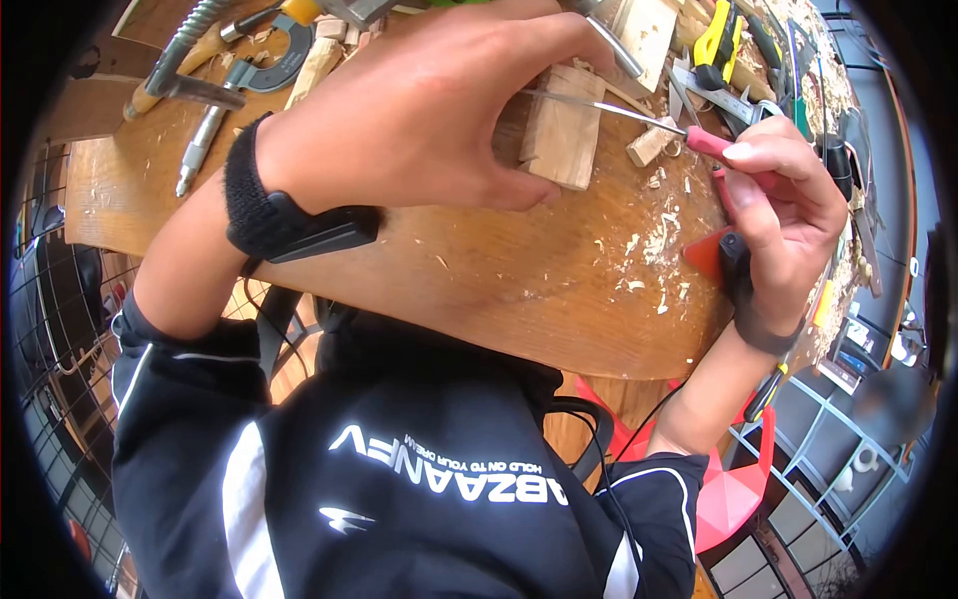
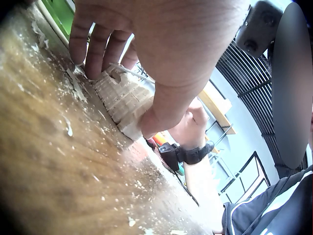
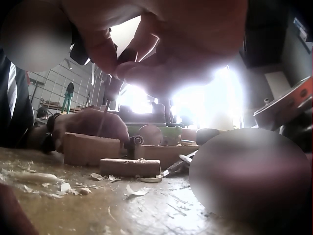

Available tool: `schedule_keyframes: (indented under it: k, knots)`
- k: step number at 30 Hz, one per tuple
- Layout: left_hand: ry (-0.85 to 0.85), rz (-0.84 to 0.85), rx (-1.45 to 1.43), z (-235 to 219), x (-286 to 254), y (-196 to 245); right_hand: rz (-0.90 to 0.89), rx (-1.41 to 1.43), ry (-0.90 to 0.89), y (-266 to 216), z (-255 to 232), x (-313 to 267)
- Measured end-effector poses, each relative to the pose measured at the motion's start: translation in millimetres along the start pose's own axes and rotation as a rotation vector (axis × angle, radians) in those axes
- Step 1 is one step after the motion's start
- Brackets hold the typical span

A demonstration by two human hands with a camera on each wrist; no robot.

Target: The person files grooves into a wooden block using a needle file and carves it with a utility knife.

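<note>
The left hand (image 1: 429, 110) holds a pale rectangular block of wood (image 1: 561, 145) on the brown wooden tabletop (image 1: 479, 280); its thumb presses at the near end, and the other fingers reach over to the far side. The right hand (image 1: 793, 195) pinches with thumb and fingers the pinkish-red handle of a thin metal-shafted tool (image 1: 704, 142). The shaft extends across the block towards the left hand — whether the tip touches the wood, I cannot tell. Just beside the block, on the right side, lies a small pale wooden piece (image 1: 651, 145), and near it are scattered light curled wood shavings (image 1: 659, 240). Farther away lie a yellow-and-black cutter (image 1: 714, 45) and, at the left, a silver metal micrometer (image 1: 205, 145).
</note>
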State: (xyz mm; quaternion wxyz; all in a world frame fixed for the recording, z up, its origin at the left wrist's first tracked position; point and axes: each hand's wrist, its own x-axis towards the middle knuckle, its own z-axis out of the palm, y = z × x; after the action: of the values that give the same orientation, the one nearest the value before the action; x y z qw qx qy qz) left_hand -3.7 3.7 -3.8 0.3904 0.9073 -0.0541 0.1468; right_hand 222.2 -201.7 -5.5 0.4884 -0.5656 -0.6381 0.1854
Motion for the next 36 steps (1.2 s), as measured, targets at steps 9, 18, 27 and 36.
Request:
schedule_keyframes:
  k: [9, 18, 27, 36]
  knots:
    - [-0.017, -0.019, -0.042, -1.3, 1.3, -0.9, 0.137, 0.008, -0.011, -7.5, 1.5, -0.9]
    - [-0.024, -0.039, -0.038, -2.2, -0.4, -1.5, 0.097, -0.003, 0.001, -4.2, 2.6, -0.4]
    - [-0.007, -0.022, -0.003, -1.6, -0.6, -0.6, 0.21, 0.114, 0.119, -7.0, 1.4, -4.7]
    - [-0.009, -0.017, 0.002, -2.8, 0.3, -0.2, 0.217, 0.016, 0.077, -12.1, 5.6, -4.3]
